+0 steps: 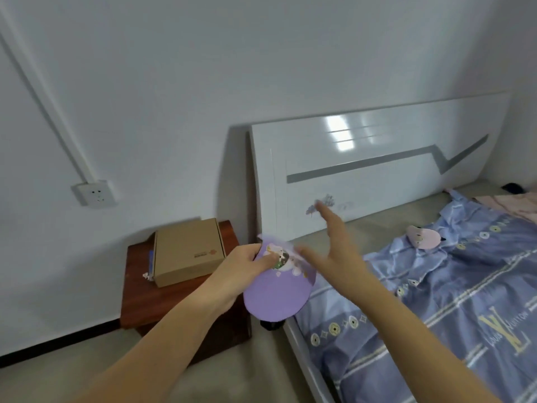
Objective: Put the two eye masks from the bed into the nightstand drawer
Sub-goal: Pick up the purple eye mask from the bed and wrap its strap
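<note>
My left hand (247,264) grips a purple eye mask (276,295) with a cartoon print, holding it in the air between the nightstand and the bed's corner. Just right of the mask, my right hand (334,245) is open with fingers spread, blurred, and holds nothing. A pink eye mask (422,237) lies on the blue patterned bedspread (436,301) near the headboard. The dark red wooden nightstand (139,298) stands left of the bed, partly behind my left arm; its drawer front is hidden from this angle.
A brown cardboard box (187,251) sits on the nightstand top, with small items beside it. The white glossy headboard (363,170) rises behind the bed. A wall socket (94,195) is on the left wall. A pink cloth (508,203) lies at the far right.
</note>
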Action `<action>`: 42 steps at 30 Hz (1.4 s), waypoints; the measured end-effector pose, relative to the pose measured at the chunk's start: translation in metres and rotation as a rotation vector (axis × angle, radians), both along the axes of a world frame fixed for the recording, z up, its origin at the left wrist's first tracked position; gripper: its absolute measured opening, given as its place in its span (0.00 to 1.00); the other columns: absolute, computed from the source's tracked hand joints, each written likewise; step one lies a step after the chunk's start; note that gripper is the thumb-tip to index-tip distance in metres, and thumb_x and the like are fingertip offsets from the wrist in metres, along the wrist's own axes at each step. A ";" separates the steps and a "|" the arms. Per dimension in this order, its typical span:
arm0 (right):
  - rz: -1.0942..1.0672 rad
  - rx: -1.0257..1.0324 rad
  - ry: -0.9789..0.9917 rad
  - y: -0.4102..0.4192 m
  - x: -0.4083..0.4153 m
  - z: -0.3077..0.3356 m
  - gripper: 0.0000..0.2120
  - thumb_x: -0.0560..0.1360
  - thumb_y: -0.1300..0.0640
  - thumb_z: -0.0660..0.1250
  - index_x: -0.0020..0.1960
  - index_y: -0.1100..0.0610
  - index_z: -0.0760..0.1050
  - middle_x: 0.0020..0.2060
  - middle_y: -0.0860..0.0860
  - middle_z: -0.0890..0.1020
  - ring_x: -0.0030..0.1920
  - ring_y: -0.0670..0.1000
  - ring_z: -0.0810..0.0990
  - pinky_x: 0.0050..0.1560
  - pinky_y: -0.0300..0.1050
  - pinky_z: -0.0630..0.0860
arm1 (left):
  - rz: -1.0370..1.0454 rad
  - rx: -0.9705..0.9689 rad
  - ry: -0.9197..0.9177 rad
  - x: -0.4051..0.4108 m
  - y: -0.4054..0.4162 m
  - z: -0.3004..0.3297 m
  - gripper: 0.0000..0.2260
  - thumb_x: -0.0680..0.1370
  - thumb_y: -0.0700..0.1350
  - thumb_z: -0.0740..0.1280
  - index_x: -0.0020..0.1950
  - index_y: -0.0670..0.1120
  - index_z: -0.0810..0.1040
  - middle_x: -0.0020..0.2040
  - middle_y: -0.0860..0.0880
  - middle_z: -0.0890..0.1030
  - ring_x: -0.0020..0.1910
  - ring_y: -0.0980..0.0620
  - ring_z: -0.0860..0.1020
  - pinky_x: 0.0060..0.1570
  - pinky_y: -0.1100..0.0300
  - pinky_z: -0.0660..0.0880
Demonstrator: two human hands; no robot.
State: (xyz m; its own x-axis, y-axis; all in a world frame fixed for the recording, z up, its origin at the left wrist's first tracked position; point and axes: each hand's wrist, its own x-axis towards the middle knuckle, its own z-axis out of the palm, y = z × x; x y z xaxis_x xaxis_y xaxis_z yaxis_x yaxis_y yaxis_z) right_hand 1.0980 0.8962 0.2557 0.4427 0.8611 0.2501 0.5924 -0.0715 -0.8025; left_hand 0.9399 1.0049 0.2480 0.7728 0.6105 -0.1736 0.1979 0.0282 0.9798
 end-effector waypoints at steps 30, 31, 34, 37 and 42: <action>-0.002 0.142 0.874 -0.014 -0.004 0.008 0.05 0.73 0.54 0.69 0.49 0.48 0.80 0.40 0.46 0.84 0.41 0.50 0.78 0.37 0.43 0.75 | -0.301 -0.496 -0.267 -0.017 -0.034 0.011 0.10 0.77 0.44 0.61 0.40 0.44 0.78 0.26 0.50 0.77 0.26 0.54 0.74 0.38 0.60 0.80; -0.031 0.162 0.874 -0.016 -0.004 0.007 0.04 0.73 0.54 0.69 0.48 0.48 0.80 0.39 0.45 0.84 0.39 0.49 0.78 0.35 0.42 0.75 | -0.293 -0.647 -0.327 -0.018 -0.035 0.011 0.11 0.76 0.45 0.60 0.39 0.44 0.78 0.25 0.50 0.76 0.25 0.55 0.74 0.36 0.60 0.80; -0.110 0.233 0.868 -0.021 -0.005 0.006 0.05 0.74 0.55 0.68 0.49 0.49 0.78 0.39 0.44 0.83 0.35 0.43 0.80 0.31 0.36 0.76 | -0.376 -0.967 -0.280 -0.021 -0.047 0.003 0.17 0.76 0.53 0.57 0.37 0.46 0.80 0.23 0.50 0.79 0.19 0.56 0.75 0.26 0.65 0.78; -0.118 0.261 0.824 -0.025 -0.005 0.007 0.04 0.75 0.56 0.67 0.49 0.49 0.79 0.39 0.44 0.84 0.37 0.44 0.81 0.33 0.39 0.78 | -0.537 -0.808 0.068 -0.019 -0.070 -0.024 0.25 0.80 0.54 0.49 0.48 0.43 0.82 0.38 0.45 0.86 0.33 0.51 0.84 0.35 0.61 0.81; -0.169 0.243 0.765 -0.031 -0.013 0.003 0.13 0.75 0.56 0.67 0.58 0.58 0.77 0.40 0.48 0.81 0.30 0.41 0.78 0.28 0.33 0.73 | 0.168 -0.683 -0.100 0.011 -0.068 -0.035 0.16 0.80 0.34 0.52 0.67 0.33 0.66 0.61 0.32 0.76 0.47 0.46 0.80 0.49 0.57 0.76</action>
